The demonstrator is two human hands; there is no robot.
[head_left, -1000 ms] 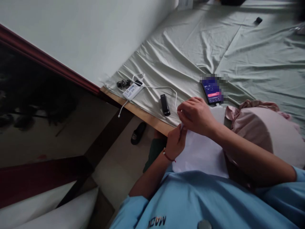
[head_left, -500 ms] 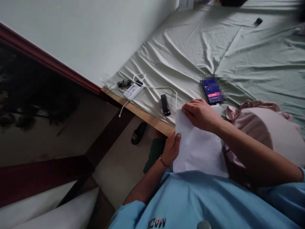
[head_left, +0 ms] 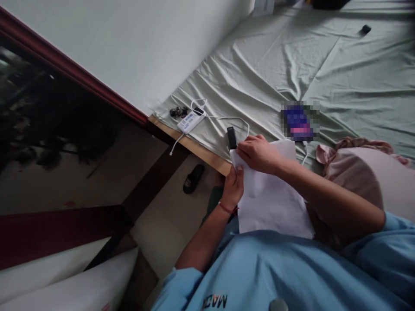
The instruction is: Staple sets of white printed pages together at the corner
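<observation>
On a bed (head_left: pixel 292 65) with a wrinkled pale green sheet, both hands pinch a white paper sheet (head_left: pixel 272 198) at its far corner, left hand (head_left: pixel 232 188) below, right hand (head_left: pixel 257 153) above, apparently creasing it.

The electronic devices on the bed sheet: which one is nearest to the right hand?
The slim black device, lying just beyond the right hand. The white power bank lies further toward the bed's corner, and the lit phone lies further off to the right.
</observation>
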